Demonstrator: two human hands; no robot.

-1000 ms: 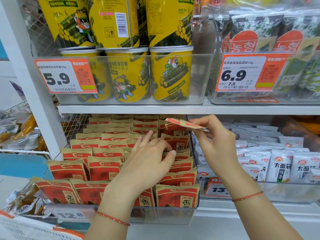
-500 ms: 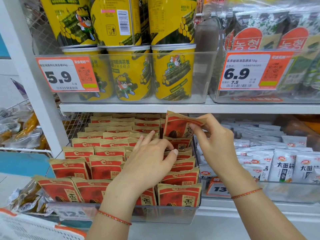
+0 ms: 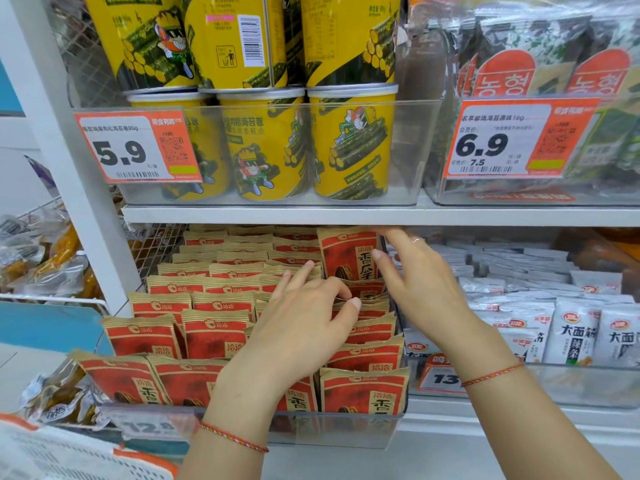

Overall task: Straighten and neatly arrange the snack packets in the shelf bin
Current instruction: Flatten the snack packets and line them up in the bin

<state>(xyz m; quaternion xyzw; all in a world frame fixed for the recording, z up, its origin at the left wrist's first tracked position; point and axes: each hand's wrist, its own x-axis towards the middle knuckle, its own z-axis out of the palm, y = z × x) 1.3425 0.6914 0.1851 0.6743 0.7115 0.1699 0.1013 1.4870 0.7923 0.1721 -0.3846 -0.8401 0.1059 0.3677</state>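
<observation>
A clear shelf bin (image 3: 346, 431) holds several rows of red and tan snack packets (image 3: 214, 334) standing in three columns. My left hand (image 3: 298, 327) rests on the middle and right columns, fingers spread and pressing on the packet tops. My right hand (image 3: 422, 289) pinches one red packet (image 3: 346, 258) at its right edge. It holds this packet upright at the back of the right column, just under the shelf board (image 3: 346, 214). My left forearm hides part of the front row.
Yellow canisters (image 3: 349, 143) fill a clear bin on the shelf above, beside seaweed packs (image 3: 519, 77). A bin of white packets (image 3: 575, 337) adjoins on the right. A white post (image 3: 69, 168) and a wire basket (image 3: 45, 265) of bagged snacks stand left.
My right hand turned the packet from lying flat to upright and lowered it toward the back of the right column. My left hand stayed pressed on the rows.
</observation>
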